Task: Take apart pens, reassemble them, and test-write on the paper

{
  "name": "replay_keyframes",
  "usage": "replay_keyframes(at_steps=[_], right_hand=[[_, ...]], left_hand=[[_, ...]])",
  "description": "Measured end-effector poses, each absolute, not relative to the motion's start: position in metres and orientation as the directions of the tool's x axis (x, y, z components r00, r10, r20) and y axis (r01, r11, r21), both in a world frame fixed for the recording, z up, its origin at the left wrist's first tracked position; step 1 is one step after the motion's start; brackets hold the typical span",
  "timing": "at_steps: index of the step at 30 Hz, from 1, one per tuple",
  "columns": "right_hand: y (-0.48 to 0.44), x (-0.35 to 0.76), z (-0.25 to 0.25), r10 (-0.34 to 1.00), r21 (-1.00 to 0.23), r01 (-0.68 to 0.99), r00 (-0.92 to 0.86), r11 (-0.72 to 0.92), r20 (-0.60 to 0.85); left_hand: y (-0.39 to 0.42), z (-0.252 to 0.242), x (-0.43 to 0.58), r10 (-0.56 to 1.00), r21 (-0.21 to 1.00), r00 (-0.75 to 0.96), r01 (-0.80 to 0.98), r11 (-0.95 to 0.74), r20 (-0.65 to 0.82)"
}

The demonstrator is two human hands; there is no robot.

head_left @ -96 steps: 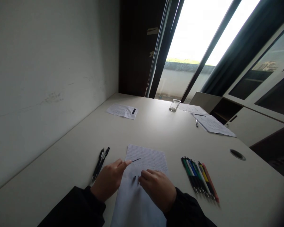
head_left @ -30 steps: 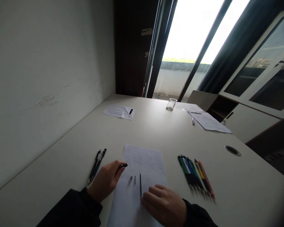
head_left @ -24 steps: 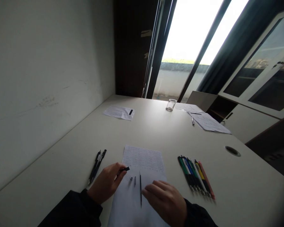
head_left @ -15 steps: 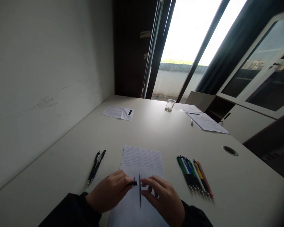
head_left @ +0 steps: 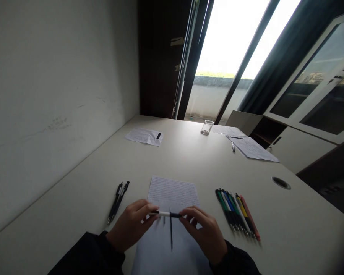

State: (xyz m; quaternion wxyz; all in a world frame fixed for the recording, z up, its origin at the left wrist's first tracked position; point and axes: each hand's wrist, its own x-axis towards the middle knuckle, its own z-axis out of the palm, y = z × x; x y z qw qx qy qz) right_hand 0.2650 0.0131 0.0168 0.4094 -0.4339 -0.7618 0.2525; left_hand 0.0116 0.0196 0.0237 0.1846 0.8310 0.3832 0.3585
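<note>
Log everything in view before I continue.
Written sheet: 1, white, near centre
Pen barrel: 1, white and dark, above sheet
Refill: 1, dark, on sheet
Small parts: 2, greyish, left of refill
Pens: 2, black, left of sheet
Pen row: several, mixed colours, right of sheet
Crumpled sheet: 1, white, far left
Glass: 1, clear, far edge
Loose pen: 1, dark, far right
Papers: several, white, far right
Cable hole: 1, dark, right
Table: 1, white, beneath these
Wall: 1, white, left
Window: 1, bright, background
Curtain: 1, dark, beside window
Cabinets: count unclear, white, right
Left hand: 1, bare, on barrel
Right hand: 1, bare, on barrel
Sleeves: 2, black, bottom
</note>
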Motion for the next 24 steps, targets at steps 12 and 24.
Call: replay_keyframes(at_steps=[12,24], right_hand=[[0.02,0.27,-0.009,0.8,-0.497,0.628,-0.456,0.599,0.39],[0.021,0.269,-0.012,0.81,-0.541,0.604,-0.414,0.586,0.415]], left_hand=[[0.018,0.019,0.019,0.798,0.786,0.399,0.244,-0.568,0.453],[0.018,0.024,0.019,0.848,0.81,0.342,0.297,-0.506,0.405]])
